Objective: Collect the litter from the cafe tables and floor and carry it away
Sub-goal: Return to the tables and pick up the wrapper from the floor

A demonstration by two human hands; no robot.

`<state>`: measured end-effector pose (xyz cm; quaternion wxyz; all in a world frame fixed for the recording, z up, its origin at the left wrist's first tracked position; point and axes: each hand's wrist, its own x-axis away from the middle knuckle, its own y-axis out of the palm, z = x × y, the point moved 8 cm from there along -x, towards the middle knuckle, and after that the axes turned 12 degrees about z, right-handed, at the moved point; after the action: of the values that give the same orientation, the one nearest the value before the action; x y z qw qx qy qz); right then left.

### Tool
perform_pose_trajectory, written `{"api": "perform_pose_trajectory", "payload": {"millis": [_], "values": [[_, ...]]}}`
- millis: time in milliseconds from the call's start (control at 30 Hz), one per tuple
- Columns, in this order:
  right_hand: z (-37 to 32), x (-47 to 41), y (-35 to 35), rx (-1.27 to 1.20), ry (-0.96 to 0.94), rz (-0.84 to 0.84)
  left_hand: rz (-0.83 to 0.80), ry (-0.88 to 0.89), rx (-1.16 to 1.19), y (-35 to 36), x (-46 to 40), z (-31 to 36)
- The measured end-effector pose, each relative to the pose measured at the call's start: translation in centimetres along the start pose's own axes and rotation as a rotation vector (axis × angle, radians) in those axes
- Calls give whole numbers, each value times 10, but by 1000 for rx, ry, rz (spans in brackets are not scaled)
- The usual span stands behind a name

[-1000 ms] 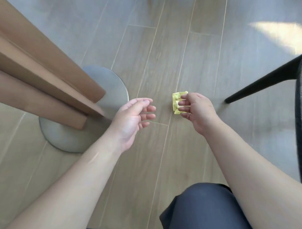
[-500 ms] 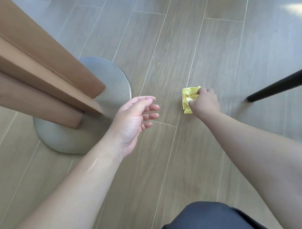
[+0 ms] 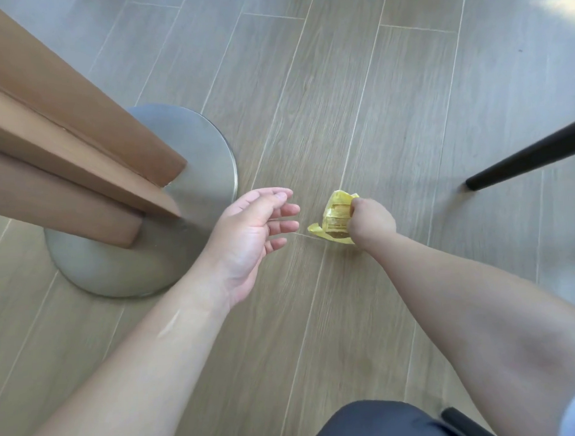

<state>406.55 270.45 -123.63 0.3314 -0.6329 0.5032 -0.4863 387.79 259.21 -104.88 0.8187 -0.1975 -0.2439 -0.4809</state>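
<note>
A crumpled yellow wrapper (image 3: 334,220) with small print is low over the wooden floor, near the middle of the view. My right hand (image 3: 372,222) grips its right edge with curled fingers, the back of the hand toward me. My left hand (image 3: 252,232) hovers just left of the wrapper, palm turned up and toward it, fingers relaxed and holding nothing. A small gap separates its fingertips from the wrapper.
A round steel table base (image 3: 155,203) with a brown wooden column (image 3: 65,153) stands at the left, close to my left hand. A black chair leg (image 3: 522,157) slants in from the right. My dark-trousered knee (image 3: 384,423) is at the bottom edge. Wooden floor planks (image 3: 356,85) stretch ahead.
My right hand has closed tighter on the yellow wrapper, and the wrapper now hangs unfolded from it. The left hand has stayed open beside it.
</note>
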Motion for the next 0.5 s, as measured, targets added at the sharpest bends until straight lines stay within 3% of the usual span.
{"api": "perform_pose_trajectory", "payload": {"millis": [267,500], "values": [[-42,14,-31,-248,-39,65,4,29,-23,-11,2,14],[-93,64,-124,-482,-93,104,65,65,-27,-32,31,52]]}}
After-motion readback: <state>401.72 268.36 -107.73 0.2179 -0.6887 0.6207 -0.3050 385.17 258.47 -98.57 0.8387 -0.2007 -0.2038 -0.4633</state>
